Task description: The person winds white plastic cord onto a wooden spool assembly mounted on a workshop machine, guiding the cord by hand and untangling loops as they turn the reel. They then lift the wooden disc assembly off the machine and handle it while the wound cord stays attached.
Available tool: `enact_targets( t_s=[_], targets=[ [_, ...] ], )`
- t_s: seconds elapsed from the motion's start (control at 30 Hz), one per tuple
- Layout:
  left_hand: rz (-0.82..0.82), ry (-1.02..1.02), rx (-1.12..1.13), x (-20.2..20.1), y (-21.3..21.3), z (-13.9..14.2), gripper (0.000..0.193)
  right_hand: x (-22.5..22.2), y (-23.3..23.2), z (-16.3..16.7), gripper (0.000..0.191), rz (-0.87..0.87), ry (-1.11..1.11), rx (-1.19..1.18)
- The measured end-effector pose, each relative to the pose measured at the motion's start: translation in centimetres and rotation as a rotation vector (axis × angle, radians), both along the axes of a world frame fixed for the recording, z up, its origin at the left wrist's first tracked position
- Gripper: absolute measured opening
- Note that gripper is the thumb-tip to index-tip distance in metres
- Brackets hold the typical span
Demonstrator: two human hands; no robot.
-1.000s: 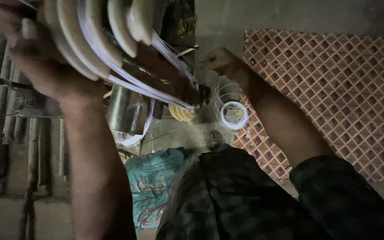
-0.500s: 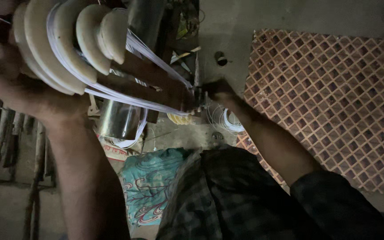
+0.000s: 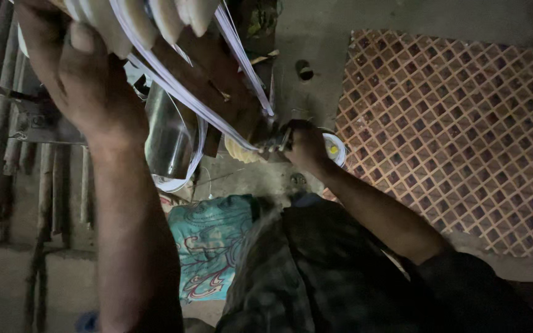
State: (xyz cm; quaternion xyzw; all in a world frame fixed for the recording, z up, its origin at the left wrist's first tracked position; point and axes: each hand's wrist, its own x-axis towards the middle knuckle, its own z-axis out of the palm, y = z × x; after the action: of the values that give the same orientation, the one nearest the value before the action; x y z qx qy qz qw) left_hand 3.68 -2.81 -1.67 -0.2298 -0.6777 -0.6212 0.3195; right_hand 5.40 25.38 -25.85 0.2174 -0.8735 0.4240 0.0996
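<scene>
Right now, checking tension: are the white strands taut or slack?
Taut. The white strands run in straight lines from the ribbed piece held by the left hand down to the right hand.

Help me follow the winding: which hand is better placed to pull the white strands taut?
Probably the right hand: it pinches the white strands at their low end. The left hand is occupied gripping the ribbed white insulator.

- No packages, labels, signs or screens are showing anywhere in the head view.
- The dim light is leaving small items on the floor too dark to judge; none is presenting a readable face, a wrapper or a display.
</scene>
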Motion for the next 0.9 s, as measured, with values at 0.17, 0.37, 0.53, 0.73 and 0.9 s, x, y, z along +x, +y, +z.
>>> enact_targets(
  t_s=[0.17,0.37,0.53,0.73,0.9],
  targets=[
    [0.013,-0.042,0.070,-0.1,-0.4,-0.9,0.044,-1.4,-0.3,-1.8,0.016,0.081,0.162,0.151],
    [0.093,-0.033,-0.051,2.4,-2.2,-1.5,0.052,-2.8,-1.1,-0.6,0.017,-0.048,0.234,0.181],
    [0.056,-0.012,-0.034,3.2,-3.1,-1.7,0.058,-3.2,-1.5,2.1,0.031,-0.095,0.282,0.415],
    [0.031,-0.002,-0.054,3.9,-3.7,-0.8,0.062,-4.6,-1.7,2.8,0.047,-0.103,0.508,0.571],
    [0.051,-0.006,-0.008,4.4,-3.9,-0.5,0.070,-2.6,-1.2,0.6,0.028,-0.060,0.176,0.605]
  ],
)
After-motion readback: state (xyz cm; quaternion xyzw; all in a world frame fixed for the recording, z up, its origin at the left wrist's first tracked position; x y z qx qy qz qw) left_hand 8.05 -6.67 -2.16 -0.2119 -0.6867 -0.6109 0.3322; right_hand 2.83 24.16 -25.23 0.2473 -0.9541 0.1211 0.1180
